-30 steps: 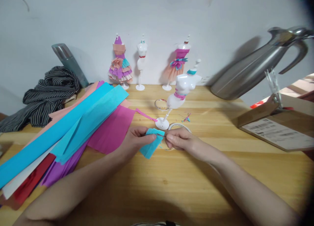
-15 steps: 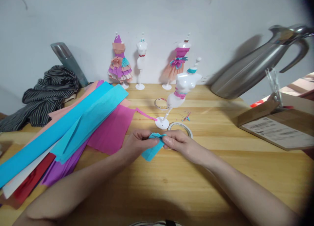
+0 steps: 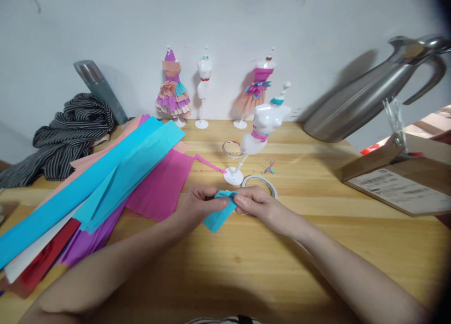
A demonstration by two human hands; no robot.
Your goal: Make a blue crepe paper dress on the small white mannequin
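A small piece of blue crepe paper is pinched between my two hands above the table. My left hand grips its upper left part, thumb on top. At the paper's upper right edge, my right hand closes thumb and fingers on it. The paper's lower corner hangs free. Just beyond my hands stands a white mini mannequin with a teal neck band and a pink waist band. A roll of double-sided tape lies partly behind my right hand.
Crepe paper sheets spread over the left side. Three more mini mannequins stand by the wall, one in a ruffled dress. Another tape ring and paper scraps lie near the mannequin. A steel jug and cardboard box are right.
Both hands keep nearly the same place and grip. The blue crepe paper has shifted very slightly between the fingers. The whole view has moved a little.
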